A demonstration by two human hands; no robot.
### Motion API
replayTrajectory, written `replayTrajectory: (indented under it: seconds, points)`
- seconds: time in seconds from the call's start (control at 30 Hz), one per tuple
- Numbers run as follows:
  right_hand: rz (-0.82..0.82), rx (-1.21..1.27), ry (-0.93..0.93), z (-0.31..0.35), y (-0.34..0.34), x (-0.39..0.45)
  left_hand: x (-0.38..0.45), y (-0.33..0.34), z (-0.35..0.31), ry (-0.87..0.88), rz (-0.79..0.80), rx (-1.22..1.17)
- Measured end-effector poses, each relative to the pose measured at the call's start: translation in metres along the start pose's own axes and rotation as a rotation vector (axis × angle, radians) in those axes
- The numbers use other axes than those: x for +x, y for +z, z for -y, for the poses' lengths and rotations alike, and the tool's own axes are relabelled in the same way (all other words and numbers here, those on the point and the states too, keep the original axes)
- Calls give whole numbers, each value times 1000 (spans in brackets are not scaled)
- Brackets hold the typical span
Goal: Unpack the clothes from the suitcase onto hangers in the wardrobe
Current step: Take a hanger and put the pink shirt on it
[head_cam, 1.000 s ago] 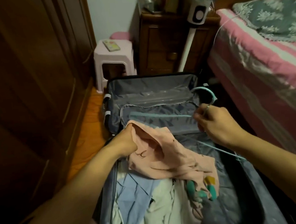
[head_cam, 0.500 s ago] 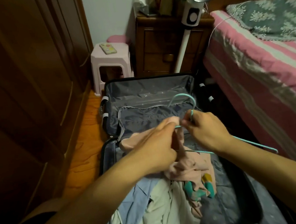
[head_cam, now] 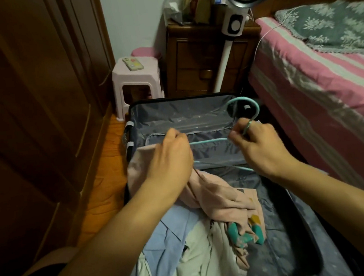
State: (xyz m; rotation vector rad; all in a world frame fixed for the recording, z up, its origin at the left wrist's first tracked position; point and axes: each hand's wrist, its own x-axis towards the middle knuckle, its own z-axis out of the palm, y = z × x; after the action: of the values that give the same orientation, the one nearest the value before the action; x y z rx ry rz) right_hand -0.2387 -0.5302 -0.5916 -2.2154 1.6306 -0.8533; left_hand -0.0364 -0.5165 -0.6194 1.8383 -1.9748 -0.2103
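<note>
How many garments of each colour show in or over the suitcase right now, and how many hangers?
Pink garment, gripped by the left hand: 1
Light blue shirt: 1
Pale cream garment: 1
Teal hanger, held by the right hand: 1
Total: 4

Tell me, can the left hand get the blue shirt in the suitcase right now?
Probably not yet: the left hand is busy gripping the pink garment. The blue shirt lies uncovered just below in the suitcase, so it's reachable once freed.
</note>
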Motion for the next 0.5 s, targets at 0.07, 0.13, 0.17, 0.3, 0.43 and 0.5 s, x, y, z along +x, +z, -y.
replayTrajectory:
  seconds: [0.07,0.13,0.17,0.3,0.43,0.5]
  points:
    - [80,-7,13,0,5,-1,-9,-2,2,9,-54,173]
    - [119,-51,12,-1,9,-4,-11,-4,6,-8,-88,234]
    - [111,-58,9,-1,10,-4,-9,-5,9,-21,-107,235]
    - [94,51,24,0,19,-2,-15,-5,-12,124,-92,-184]
    - [86,185,65,-4,27,-2,-24,1,-22,344,-122,-362]
    - [53,247,129,-10,21,1,-12,1,8,294,-293,-239]
